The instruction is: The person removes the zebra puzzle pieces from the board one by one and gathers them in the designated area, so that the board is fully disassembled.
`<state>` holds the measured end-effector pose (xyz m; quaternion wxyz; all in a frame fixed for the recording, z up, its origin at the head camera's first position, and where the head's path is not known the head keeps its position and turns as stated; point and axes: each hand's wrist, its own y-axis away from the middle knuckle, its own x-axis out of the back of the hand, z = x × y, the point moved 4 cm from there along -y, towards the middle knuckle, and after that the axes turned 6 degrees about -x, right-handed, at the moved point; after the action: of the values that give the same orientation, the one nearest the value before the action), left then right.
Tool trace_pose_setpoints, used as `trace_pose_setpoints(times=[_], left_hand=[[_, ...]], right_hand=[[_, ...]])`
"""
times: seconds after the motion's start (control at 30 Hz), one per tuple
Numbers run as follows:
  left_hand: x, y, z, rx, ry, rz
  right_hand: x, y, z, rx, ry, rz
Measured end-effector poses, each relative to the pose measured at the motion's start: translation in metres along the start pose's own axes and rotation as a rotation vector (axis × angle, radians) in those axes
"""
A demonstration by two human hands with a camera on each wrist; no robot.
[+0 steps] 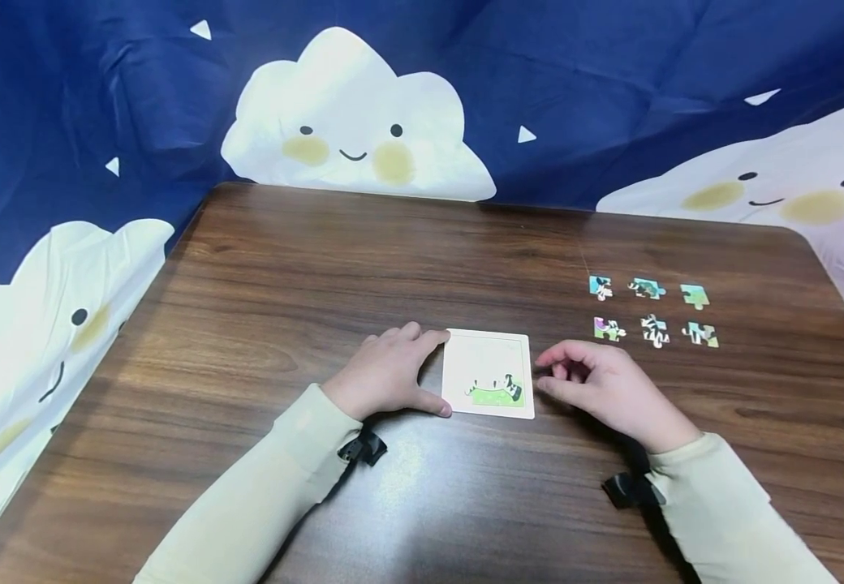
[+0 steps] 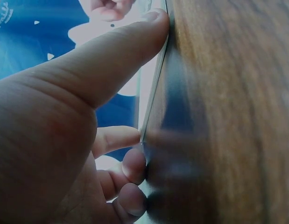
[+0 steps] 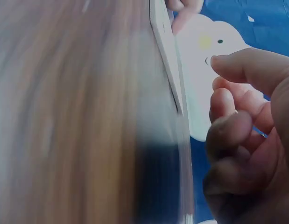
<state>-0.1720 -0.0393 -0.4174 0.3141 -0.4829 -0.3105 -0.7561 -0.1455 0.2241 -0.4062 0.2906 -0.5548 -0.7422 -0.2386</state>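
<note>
A square white puzzle board [image 1: 486, 357] lies flat on the table, with a green patch and black-and-white striped drawing along its lower part. At its left edge is my left hand [image 1: 391, 369], index fingertip on the far left corner and thumb at the near left corner. In the left wrist view the straight thumb [image 2: 121, 44] lies along the board's edge. My right hand [image 1: 605, 385] hovers just off the board's right edge. Nothing shows between its thumb and index finger, which stand apart; in the right wrist view its other fingers [image 3: 228, 133] bend loosely.
Several loose jigsaw pieces lie in two rows at the right, among them a green piece [image 1: 695, 295] and a purple-cornered piece [image 1: 608, 328]. A blue cloth [image 1: 553, 73] with white clouds hangs behind the brown wooden table [image 1: 363, 259].
</note>
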Motion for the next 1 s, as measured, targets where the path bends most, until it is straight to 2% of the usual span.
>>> trace_pose_setpoints(times=[0.17, 0.4, 0.6, 0.83, 1.0], left_hand=[[0.0, -0.001, 0.0, 0.0, -0.002, -0.006], [-0.001, -0.003, 0.0, 0.001, -0.007, -0.008], [-0.001, -0.002, 0.0, 0.003, -0.002, -0.01], [0.0, -0.001, 0.001, 0.001, 0.0, -0.007], [0.0, -0.001, 0.001, 0.002, 0.002, -0.011]], right_hand=[[-0.017, -0.009, -0.011, 0.034, 0.013, -0.055], [-0.035, -0.015, -0.026, 0.084, 0.112, -0.121], [-0.038, -0.014, -0.03, 0.066, 0.162, -0.14], [-0.038, -0.014, -0.029, 0.062, 0.132, -0.158], [-0.037, -0.013, -0.028, 0.089, 0.115, -0.14]])
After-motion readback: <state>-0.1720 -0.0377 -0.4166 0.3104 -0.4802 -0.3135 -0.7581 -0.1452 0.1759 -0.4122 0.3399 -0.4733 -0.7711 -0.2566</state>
